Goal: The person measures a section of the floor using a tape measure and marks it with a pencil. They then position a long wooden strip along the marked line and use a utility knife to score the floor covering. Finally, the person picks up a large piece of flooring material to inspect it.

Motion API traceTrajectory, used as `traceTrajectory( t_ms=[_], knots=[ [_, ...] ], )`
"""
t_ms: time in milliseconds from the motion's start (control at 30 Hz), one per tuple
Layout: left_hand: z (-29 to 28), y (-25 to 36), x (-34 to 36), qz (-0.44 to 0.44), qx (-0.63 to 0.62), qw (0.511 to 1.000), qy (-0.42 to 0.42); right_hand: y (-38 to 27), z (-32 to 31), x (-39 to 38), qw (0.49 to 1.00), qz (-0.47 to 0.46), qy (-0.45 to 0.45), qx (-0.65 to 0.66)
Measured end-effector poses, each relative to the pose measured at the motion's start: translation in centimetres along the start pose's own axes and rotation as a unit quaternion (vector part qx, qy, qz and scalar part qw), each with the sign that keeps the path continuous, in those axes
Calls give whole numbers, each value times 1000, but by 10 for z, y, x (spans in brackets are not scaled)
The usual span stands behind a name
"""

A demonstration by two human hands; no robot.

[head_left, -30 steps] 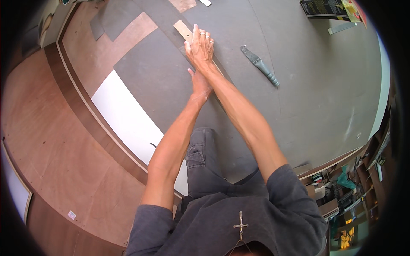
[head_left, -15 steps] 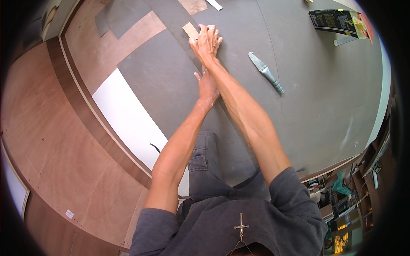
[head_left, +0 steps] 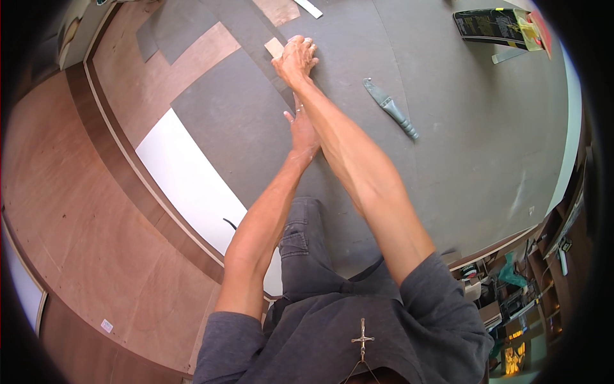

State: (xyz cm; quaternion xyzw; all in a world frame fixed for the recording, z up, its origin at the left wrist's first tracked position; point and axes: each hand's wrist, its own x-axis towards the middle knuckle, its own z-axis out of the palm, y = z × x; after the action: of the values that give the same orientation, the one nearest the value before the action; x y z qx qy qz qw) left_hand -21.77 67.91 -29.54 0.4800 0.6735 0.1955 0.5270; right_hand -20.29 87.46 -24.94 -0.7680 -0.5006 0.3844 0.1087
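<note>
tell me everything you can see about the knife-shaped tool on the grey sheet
The knife-shaped tool is grey all over, with a broad blade-like part, a small hooked nib at its tip, and a slimmer, darker handle ringed with ridges. Its material can't be told for sure. It lies flat on the grey sheet, slanting, tip to the upper left and handle to the lower right, right of the right hand. Only the sheet touches it.

"What carries everything?"
"A broad table [head_left: 480, 173], mostly grey, with reddish-brown wood [head_left: 153, 109] showing toward the far left."
"And lying on it?"
"A grey knife-like tool [head_left: 391, 110]; a pale wooden piece [head_left: 274, 47], partly hidden; a white sheet [head_left: 185, 173] at left; a white strip [head_left: 309, 8]; a black-and-yellow package [head_left: 489, 27], far right."
</note>
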Motion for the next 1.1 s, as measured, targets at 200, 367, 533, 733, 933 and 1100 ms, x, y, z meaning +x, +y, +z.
traceTrajectory(
  t_ms=[200, 367, 533, 733, 933, 1100],
  knots=[
    [-3, 0, 2, 18, -40, 998, -45, 7, 5, 10, 1000, 10, -2, -7],
    [-7, 6, 4, 24, 222, 973, -55, 5, 0, 9, 1000, 10, -11, -8],
    [-14, 31, -4, 16, 229, 973, -37, 2, -7, 4, 999, 1, -32, 3],
    [-13, 35, -2, 20, 195, 980, -39, 6, -4, 8, 999, 8, -31, 2],
    [-9, 46, -3, 29, 268, 963, -7, 12, -13, 9, 999, -28, -34, 16],
    [-24, 91, -15, -10, 318, 948, -15, 102, -77, -36, 955, -266, 102, 81]
  ],
)
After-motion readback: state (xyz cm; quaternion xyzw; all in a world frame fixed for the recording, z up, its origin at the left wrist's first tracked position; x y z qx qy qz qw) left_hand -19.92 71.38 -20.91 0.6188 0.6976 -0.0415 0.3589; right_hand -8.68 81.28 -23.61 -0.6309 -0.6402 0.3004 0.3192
